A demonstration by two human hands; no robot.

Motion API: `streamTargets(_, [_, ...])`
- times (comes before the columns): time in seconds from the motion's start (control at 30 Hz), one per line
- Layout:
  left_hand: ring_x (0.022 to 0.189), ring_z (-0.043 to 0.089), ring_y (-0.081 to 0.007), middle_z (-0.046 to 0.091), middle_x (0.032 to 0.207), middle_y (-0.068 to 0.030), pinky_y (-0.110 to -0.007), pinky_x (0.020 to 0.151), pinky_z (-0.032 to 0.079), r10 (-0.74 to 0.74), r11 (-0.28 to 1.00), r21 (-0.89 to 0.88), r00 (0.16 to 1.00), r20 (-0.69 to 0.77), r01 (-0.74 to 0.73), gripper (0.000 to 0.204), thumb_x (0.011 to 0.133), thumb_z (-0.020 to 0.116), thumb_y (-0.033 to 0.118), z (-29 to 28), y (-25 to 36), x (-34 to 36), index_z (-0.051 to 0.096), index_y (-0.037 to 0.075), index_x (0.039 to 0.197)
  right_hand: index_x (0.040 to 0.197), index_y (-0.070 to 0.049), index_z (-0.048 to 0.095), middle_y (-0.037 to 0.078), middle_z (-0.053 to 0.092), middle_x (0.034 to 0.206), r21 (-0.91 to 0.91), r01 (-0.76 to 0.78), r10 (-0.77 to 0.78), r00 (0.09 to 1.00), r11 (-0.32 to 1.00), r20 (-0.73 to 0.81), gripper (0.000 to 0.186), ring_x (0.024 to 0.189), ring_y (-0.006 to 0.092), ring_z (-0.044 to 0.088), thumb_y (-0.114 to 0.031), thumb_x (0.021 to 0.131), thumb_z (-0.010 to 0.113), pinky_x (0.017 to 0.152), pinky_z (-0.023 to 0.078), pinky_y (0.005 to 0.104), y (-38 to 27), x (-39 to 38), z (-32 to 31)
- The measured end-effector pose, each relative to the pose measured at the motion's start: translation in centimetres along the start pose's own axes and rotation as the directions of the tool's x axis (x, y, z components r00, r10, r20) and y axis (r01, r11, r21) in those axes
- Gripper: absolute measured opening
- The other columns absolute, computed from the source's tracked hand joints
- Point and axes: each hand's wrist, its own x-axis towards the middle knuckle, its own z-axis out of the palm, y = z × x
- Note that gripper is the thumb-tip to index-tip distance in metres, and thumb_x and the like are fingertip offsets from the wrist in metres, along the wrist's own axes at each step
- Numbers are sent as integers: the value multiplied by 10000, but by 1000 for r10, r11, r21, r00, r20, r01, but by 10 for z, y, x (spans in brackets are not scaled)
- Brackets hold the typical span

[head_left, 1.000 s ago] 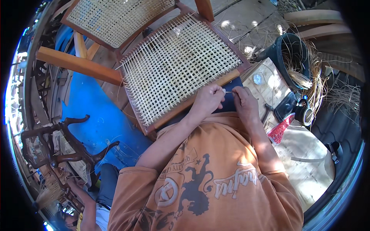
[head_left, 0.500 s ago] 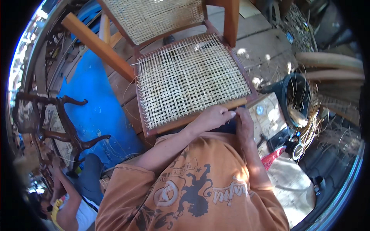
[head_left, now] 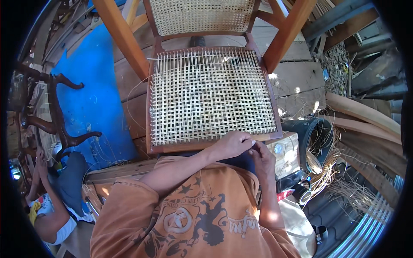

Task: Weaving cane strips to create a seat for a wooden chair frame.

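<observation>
A wooden chair stands in front of me, its seat [head_left: 211,99] woven from pale cane strips in an open grid. Loose strip ends stick up along the far rail, and one long strand curves out past the left side. The finished cane backrest [head_left: 202,19] rises beyond. At the near right corner of the seat, my left hand [head_left: 233,144] is closed, thumb and fingers pinched. My right hand [head_left: 263,161] meets it there, its fingers bent and pressed together. Whatever the two hands pinch is too small or hidden to make out.
Orange-brown wooden posts [head_left: 122,41] flank the chair. Right of me are a dark bucket [head_left: 301,129] with cane scraps, a wooden box [head_left: 288,150] and curved planks [head_left: 361,112]. At left lie a blue sheet [head_left: 94,99], a dark carved chair [head_left: 56,116] and a seated person [head_left: 51,215].
My view has turned, so the chair looks straighter and more of the right side shows. Both hands stay together by the near right corner, the right one's fingers now showing more.
</observation>
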Motion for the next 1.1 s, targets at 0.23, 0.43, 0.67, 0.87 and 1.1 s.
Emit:
streamTargets(0.23, [595,586,-205,570,651,-80,-316,530,480,405,841,462,893,-197,-280,178,843,550,177,-21,-10,12,563,36,735,969,-1,607,47,625,737,-136,-41,52,996,990,73,141,625,111,601,-13,853,528,562,486,227,-10,45,4])
streamTargets(0.43, [637,600,-227,590,688,-54,-324,542,502,521,808,453,817,-247,-378,101,791,595,126,-54,-9,30,551,67,722,936,-7,614,42,618,687,101,-189,162,960,977,228,112,607,96,593,-79,858,579,537,471,215,-28,90,6])
streamTargets(0.67, [594,598,-208,569,621,-48,-315,517,498,488,817,450,847,-209,-360,144,780,601,116,-74,-16,44,523,72,669,927,14,604,54,593,652,68,-73,48,948,995,314,140,557,100,567,-110,869,576,502,468,222,-32,114,12])
streamTargets(0.87, [458,435,-91,447,520,-47,-263,429,368,191,952,-147,898,-396,-267,273,879,497,97,-71,-11,46,456,-5,629,875,14,596,39,569,635,53,-104,83,951,993,299,92,546,83,545,-71,871,563,494,454,214,-48,124,25])
streamTargets(1.1, [543,381,-56,445,624,4,-208,487,344,-144,786,-592,877,-458,-181,382,960,397,337,-73,-17,50,516,26,773,872,34,577,44,561,673,142,-28,5,987,990,163,63,559,80,517,12,855,520,507,426,206,-65,157,37])
